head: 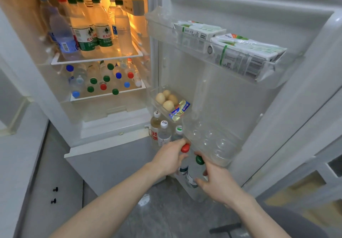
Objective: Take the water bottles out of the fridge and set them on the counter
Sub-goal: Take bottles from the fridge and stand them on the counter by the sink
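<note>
While the white fridge door [240,93] stands wide open, the left hand [167,157] curls its fingers [182,157] round the neck of a clear red-capped plastic water bottle [185,148] low in the door, and the right hand [219,182] wraps its fingers [200,182] round a clear green-capped plastic water bottle [199,160] just beside it. More capped bottles crowd the lit upper glass shelf [96,60].
</note>
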The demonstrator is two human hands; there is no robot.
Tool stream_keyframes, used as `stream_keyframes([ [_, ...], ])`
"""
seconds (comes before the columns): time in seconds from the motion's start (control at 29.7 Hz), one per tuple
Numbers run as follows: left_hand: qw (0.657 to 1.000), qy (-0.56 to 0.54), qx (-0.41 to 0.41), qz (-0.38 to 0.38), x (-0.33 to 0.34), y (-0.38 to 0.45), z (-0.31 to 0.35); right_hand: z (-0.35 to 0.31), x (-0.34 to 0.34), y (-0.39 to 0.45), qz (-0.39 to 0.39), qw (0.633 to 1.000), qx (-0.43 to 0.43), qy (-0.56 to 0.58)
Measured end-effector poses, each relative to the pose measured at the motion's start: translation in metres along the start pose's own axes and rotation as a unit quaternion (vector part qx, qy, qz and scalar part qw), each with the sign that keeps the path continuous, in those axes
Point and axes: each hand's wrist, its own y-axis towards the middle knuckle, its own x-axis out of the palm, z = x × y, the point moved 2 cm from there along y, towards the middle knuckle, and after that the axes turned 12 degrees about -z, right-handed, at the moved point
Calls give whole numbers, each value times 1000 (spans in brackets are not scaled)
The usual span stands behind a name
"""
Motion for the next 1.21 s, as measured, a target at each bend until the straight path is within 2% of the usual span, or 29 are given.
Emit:
stream_keyframes([
  [0.17,1000,-2,-5,29,0,-21,7,13,-4,9,17,1000,-17,12],
  [0.37,989,-43,-3,139,-6,-68,24,19,-7,20,30,996,-85,10],
  [0.47,979,-55,-4,194,-11,-95,35,21,-3,25,36,995,-88,2],
  [0.61,964,-76,-29,253,-14,-129,46,17,2,20,-6,997,-74,-13],
  [0.81,961,-61,-79,259,-22,-174,44,12,19,-17,29,992,-125,-2],
  [0.94,957,-25,-117,265,-28,-217,41,-9,17,-56,94,984,-142,45],
  [1.05,944,-31,-150,291,-32,-250,37,-39,3,-71,143,973,-171,60],
  [1.21,924,-63,-197,320,-17,-310,37,-88,-3,-84,153,959,-216,105],
])
